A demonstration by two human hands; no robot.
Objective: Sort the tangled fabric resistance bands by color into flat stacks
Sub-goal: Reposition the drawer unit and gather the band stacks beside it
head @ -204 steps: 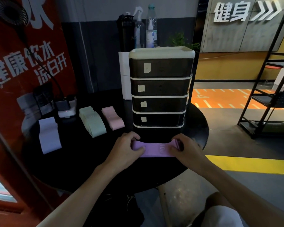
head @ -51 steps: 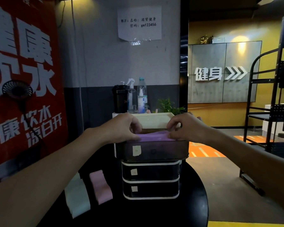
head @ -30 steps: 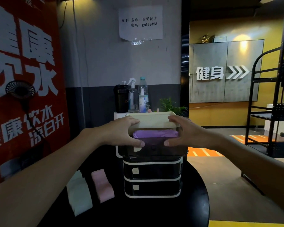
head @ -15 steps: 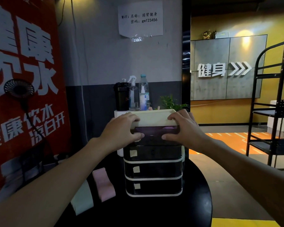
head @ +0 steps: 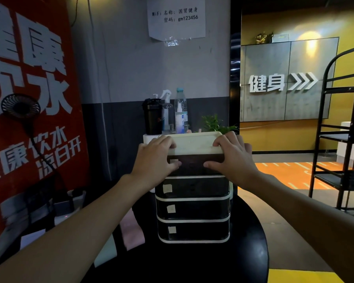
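A stack of dark drawers with cream trim [head: 193,209] stands on the round black table [head: 245,254]. My left hand [head: 154,160] and my right hand [head: 232,158] hold its top drawer [head: 192,165] from either side: fingers are curled over the cream lid and thumbs press on the drawer front. The drawer sits flush with the frame, and the purple band is inside it, out of sight. Left of the drawers a pink band [head: 131,231], a mint band [head: 105,255] and a pale lilac band [head: 32,238] lie flat, partly hidden by my left forearm.
Behind the drawers a white stand holds a black shaker cup [head: 152,117], a spray bottle and a water bottle [head: 180,111], with a plant beside them. A red banner with a small black fan [head: 20,106] is on the left. A black metal shelf [head: 345,139] stands at the right.
The purple band was lifted from the table and laid in the open top drawer. The drawer then slid in and now sits flush, with the band no longer visible.
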